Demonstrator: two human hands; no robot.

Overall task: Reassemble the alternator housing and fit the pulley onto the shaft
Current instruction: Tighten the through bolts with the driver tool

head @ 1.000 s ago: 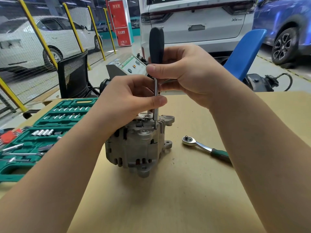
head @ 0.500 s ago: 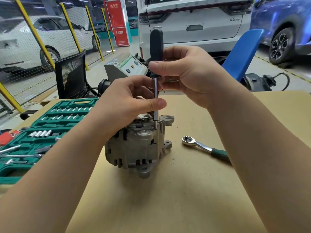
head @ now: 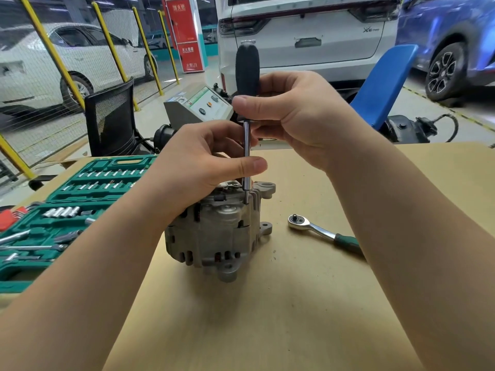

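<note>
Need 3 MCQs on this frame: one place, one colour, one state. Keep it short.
1. Where does the chrome ratchet wrench with a green handle lie?
A. in the green socket-set case
B. on the tan tabletop, right of the grey cast-metal alternator
C. on top of the alternator

2. What colour is the screwdriver handle?
A. black
B. red
C. yellow

3. How does the screwdriver stand?
A. flat on the table
B. upright, tip down at the alternator's top
C. stowed in the case

Answers: 1 B, it rests on the tabletop right of the alternator. 2 A, the black-handled screwdriver. 3 B, the right hand holds the handle and the left hand pinches the shaft.
</note>
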